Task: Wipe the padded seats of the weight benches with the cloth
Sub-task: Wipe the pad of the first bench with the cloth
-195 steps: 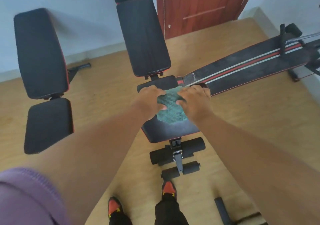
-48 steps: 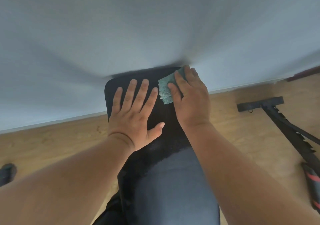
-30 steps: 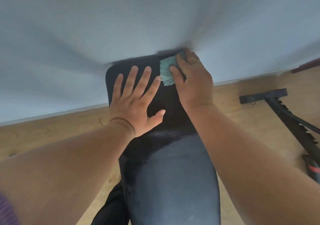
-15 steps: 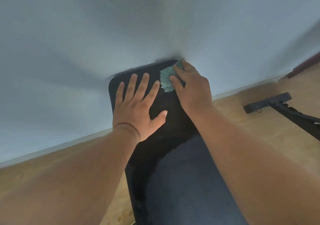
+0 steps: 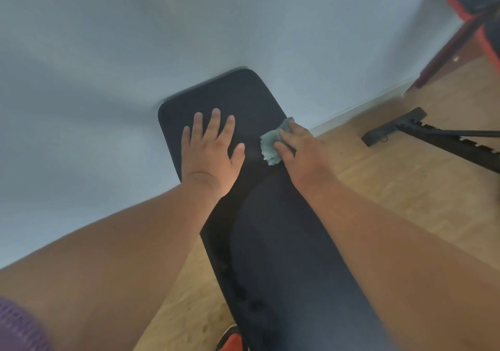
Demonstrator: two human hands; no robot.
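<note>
Pale blue-grey wall (image 5: 135,39), wooden floor (image 5: 405,188), black metal floor frame (image 5: 433,137) at right, purple sleeve (image 5: 19,326)

Matt black padded bench pad (image 5: 270,229), partly damp-dark; fuzzy teal terry cloth (image 5: 270,145); pale wood-grain floor (image 5: 392,188).

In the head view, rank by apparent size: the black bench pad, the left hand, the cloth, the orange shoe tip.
1. Black bench pad, by far the largest.
2. Left hand, flat on the pad.
3. Cloth, partly hidden under the right hand.
4. Orange shoe tip, cut off by the frame, so its rank against the cloth is unsure.
</note>
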